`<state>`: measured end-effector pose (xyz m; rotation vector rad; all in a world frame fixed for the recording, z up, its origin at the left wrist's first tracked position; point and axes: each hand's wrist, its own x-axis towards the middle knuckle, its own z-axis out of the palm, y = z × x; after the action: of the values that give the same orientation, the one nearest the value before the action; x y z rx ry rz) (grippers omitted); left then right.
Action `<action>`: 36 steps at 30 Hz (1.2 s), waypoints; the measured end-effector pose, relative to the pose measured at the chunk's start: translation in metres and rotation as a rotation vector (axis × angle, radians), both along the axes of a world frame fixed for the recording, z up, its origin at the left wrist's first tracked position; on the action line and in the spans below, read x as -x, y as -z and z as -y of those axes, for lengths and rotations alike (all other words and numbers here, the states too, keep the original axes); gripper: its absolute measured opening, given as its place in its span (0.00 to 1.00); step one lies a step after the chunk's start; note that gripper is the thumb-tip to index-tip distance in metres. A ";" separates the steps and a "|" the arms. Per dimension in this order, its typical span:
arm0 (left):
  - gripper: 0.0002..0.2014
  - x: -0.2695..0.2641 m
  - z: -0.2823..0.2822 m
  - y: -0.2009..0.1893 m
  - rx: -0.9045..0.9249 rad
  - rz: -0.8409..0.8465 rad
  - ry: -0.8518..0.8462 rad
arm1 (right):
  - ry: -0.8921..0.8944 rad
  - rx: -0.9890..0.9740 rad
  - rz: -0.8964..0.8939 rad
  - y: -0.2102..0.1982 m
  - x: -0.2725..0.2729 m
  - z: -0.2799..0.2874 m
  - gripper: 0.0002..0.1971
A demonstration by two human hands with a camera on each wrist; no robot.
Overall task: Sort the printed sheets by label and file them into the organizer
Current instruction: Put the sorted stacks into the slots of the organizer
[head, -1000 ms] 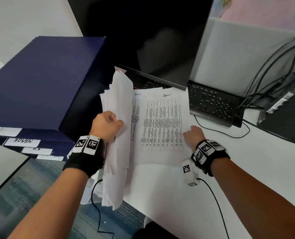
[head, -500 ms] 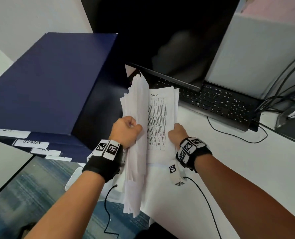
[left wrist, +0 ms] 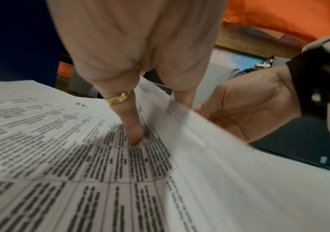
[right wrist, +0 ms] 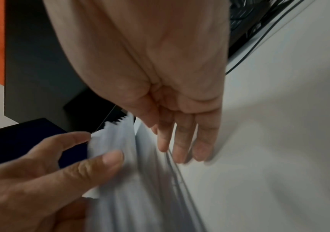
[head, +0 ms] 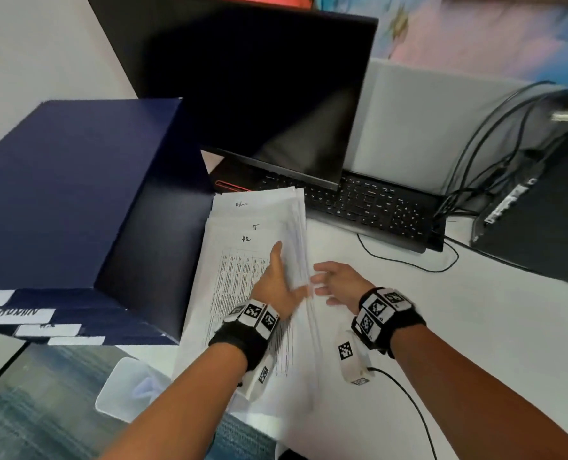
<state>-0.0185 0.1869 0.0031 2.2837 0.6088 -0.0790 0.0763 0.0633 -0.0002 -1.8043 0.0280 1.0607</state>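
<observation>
The printed sheets (head: pixel 239 260) lie as a fanned stack on the white desk, with handwritten labels Admin, IT and HR at their tops. My left hand (head: pixel 276 283) rests on the stack with its thumb stretched forward. A ringed finger (left wrist: pixel 132 130) presses the top sheet (left wrist: pixel 61 141). The stack's right edge (right wrist: pixel 120 180) is lifted and blurred, with the left hand's fingers (right wrist: pixel 51 164) against it. My right hand (head: pixel 335 280) is open just right of that edge, its straight fingers (right wrist: pixel 182 141) pointing at the desk. The navy organizer (head: pixel 70 187) stands left of the stack.
White label strips (head: pixel 17 315) mark the organizer's front trays. A dark screen (head: pixel 259 88) and black keyboard (head: pixel 369 204) sit behind the sheets. Cables (head: pixel 408 260) and a black device (head: pixel 541 227) are at the right. A clear plastic piece (head: pixel 126 386) hangs off the desk's near edge.
The stack stood on edge, gripped in my left fist. Now it lies flat and fanned on the desk. Both hands have opened, and the right hand has drawn off the sheets.
</observation>
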 end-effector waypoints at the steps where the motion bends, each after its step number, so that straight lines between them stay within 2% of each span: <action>1: 0.50 0.000 0.005 0.004 -0.003 -0.006 0.006 | -0.004 0.010 0.002 -0.001 0.000 0.007 0.16; 4: 0.47 0.001 0.016 0.008 -0.056 -0.098 0.049 | -0.015 0.040 0.027 -0.007 -0.003 0.026 0.18; 6: 0.38 0.005 0.021 0.009 -0.197 -0.244 0.161 | -0.033 0.050 0.044 -0.011 -0.005 0.038 0.19; 8: 0.34 0.011 0.028 0.012 -0.317 -0.368 0.250 | -0.084 0.083 0.095 -0.014 -0.007 0.050 0.18; 10: 0.33 0.016 0.035 0.019 -0.370 -0.386 0.258 | -0.124 0.124 0.171 -0.014 -0.009 0.061 0.17; 12: 0.34 0.020 0.039 0.024 -0.339 -0.350 0.231 | -0.151 0.150 0.211 -0.010 -0.010 0.071 0.16; 15: 0.30 0.025 0.031 0.023 -0.183 -0.243 0.091 | -0.186 0.143 0.159 -0.005 -0.001 0.077 0.14; 16: 0.27 0.029 0.026 0.023 -0.189 -0.184 0.019 | -0.218 0.139 0.143 -0.003 0.006 0.075 0.13; 18: 0.22 0.039 0.015 0.023 -0.318 -0.115 -0.140 | -0.285 0.122 0.107 0.001 0.020 0.066 0.15; 20: 0.24 0.052 -0.001 0.023 -0.393 -0.198 -0.307 | -0.319 0.117 0.070 0.007 0.033 0.054 0.24; 22: 0.32 0.064 -0.017 0.020 -0.332 -0.378 -0.422 | -0.343 0.140 0.095 0.011 0.040 0.041 0.32; 24: 0.41 0.069 -0.028 0.017 -0.289 -0.494 -0.365 | -0.370 0.231 0.267 0.010 0.038 0.030 0.36; 27: 0.45 0.065 -0.038 0.007 -0.310 -0.617 -0.183 | -0.330 0.365 0.543 0.000 0.021 0.012 0.30; 29: 0.43 0.062 -0.046 0.003 -0.316 -0.631 -0.106 | -0.355 0.468 0.679 -0.008 0.007 -0.004 0.24; 33: 0.25 0.056 -0.055 0.000 -0.378 -0.549 0.023 | -0.519 0.571 0.863 -0.010 -0.013 -0.040 0.20; 36: 0.28 0.053 -0.058 -0.002 -0.396 -0.594 0.080 | -0.606 0.512 0.939 -0.005 -0.019 -0.064 0.21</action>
<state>-0.0710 0.2445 0.0047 2.6742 0.8928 -0.7556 0.0950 0.1271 0.0044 -2.7231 -0.9339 0.4967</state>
